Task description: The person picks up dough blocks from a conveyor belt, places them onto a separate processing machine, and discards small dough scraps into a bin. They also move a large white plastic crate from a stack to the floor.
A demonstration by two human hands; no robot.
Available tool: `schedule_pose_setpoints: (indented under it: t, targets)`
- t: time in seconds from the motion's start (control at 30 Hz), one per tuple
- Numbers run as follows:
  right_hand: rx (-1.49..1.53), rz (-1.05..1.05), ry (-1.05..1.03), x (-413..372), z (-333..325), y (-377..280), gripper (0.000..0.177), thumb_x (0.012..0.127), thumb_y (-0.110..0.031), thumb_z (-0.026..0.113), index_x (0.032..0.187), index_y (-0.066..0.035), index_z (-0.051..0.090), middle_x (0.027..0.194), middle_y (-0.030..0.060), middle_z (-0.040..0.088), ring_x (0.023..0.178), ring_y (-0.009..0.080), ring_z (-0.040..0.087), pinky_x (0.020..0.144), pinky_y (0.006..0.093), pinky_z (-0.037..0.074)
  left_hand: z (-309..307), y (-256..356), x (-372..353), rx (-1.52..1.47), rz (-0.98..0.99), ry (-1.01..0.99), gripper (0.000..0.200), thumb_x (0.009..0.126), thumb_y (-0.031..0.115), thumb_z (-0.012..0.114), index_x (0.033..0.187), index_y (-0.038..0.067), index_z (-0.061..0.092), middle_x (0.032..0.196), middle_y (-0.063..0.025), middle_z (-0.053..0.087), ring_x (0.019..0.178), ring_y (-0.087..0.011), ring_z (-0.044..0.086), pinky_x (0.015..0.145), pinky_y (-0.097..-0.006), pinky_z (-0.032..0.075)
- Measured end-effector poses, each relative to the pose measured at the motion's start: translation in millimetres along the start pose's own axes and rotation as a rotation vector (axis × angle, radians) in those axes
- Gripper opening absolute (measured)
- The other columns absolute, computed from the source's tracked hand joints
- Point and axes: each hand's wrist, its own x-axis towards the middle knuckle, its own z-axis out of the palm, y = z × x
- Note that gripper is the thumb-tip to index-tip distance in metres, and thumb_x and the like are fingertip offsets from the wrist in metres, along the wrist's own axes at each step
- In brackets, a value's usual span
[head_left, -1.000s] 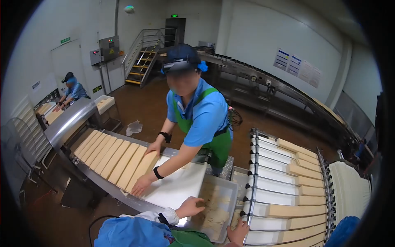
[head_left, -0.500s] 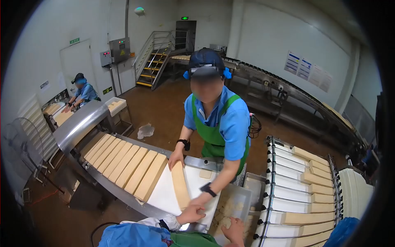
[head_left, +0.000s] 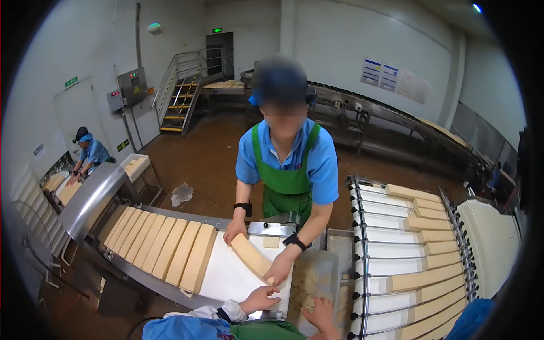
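Beside the near edge of the white belt (head_left: 226, 269), my left hand (head_left: 260, 300) is held out with its fingers apart and nothing in them. My right hand (head_left: 322, 314) is over a bin (head_left: 334, 266) of dough scraps (head_left: 303, 277), its thumb and fingers around a small pale dough piece (head_left: 307, 304). Across the belt, a co-worker in a green apron (head_left: 283, 178) holds a long dough slab (head_left: 251, 255) at both ends, one hand on each. That slab lies tilted just beyond my left hand.
A row of long dough slabs (head_left: 170, 243) lies on the belt to the left, running under a metal hood (head_left: 93, 198). To the right stands a railed conveyor (head_left: 385, 249) carrying several slabs. Another person (head_left: 93, 153) works at the far left. A small square piece (head_left: 271, 242) lies beside the co-worker.
The co-worker has straightened up, and the slab's near end has swung right, leaving it more slanted. My view has shifted slightly right. My hands stay in nearly the same places.
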Motion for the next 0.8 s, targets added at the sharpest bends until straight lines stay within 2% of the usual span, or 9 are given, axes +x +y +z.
schedule_pose_setpoints:
  t: [0.13,0.2,0.4,0.5,0.6,0.8]
  targets:
    - [0.028,0.036,-0.047,-5,-8,-1,0.07,0.07,-0.049,0.072,0.127,-0.012,0.056,0.125,0.0213,0.051,0.116,0.04,0.048,0.099,0.0514,0.036,6,-3,4,-0.001,-0.003,-0.035,0.048,0.079,0.039,0.069,0.114,0.006,0.065,0.103,-0.019,0.067,0.095,-0.0272,0.065,0.083,-0.0348,0.051]
    - [0.055,0.074,-0.1,-6,-18,-4,0.069,0.072,-0.049,0.071,0.128,-0.012,0.056,0.126,0.0216,0.051,0.116,0.0405,0.048,0.1,0.0509,0.036,9,-4,6,0.023,-0.006,-0.051,0.048,0.08,0.039,0.069,0.114,0.006,0.066,0.104,-0.018,0.068,0.096,-0.0269,0.065,0.084,-0.0348,0.051]
    - [0.02,0.032,-0.015,-13,-12,4,0.066,0.074,-0.049,0.072,0.125,-0.011,0.058,0.123,0.0208,0.054,0.115,0.0392,0.049,0.098,0.0483,0.04,12,4,7,0.042,0.016,-0.08,0.046,0.08,0.038,0.069,0.112,0.004,0.067,0.103,-0.0138,0.07,0.096,-0.0258,0.066,0.083,-0.0347,0.052]
    - [0.061,0.061,-0.004,-16,-11,6,0.063,0.074,-0.046,0.071,0.125,-0.012,0.057,0.122,0.0203,0.054,0.115,0.0402,0.049,0.098,0.0515,0.038,16,2,8,0.044,0.013,-0.093,0.045,0.08,0.037,0.069,0.111,0.004,0.067,0.102,-0.0132,0.07,0.096,-0.0254,0.066,0.083,-0.0346,0.052]
    - [0.052,0.081,-0.023,-21,-20,6,0.065,0.075,-0.049,0.07,0.126,-0.01,0.057,0.124,0.0212,0.054,0.116,0.0397,0.049,0.1,0.0475,0.039,20,4,10,0.043,0.015,-0.106,0.044,0.08,0.036,0.069,0.11,0.004,0.067,0.101,-0.0132,0.07,0.095,-0.025,0.066,0.083,-0.0344,0.052]
    - [0.081,0.12,-0.026,-28,-27,10,0.065,0.075,-0.049,0.069,0.127,-0.01,0.057,0.124,0.0218,0.054,0.116,0.0401,0.049,0.1,0.0464,0.04,24,15,13,0.051,-0.018,-0.189,0.043,0.083,0.031,0.071,0.114,0.002,0.065,0.105,-0.0108,0.069,0.098,-0.0202,0.065,0.086,-0.0316,0.051]
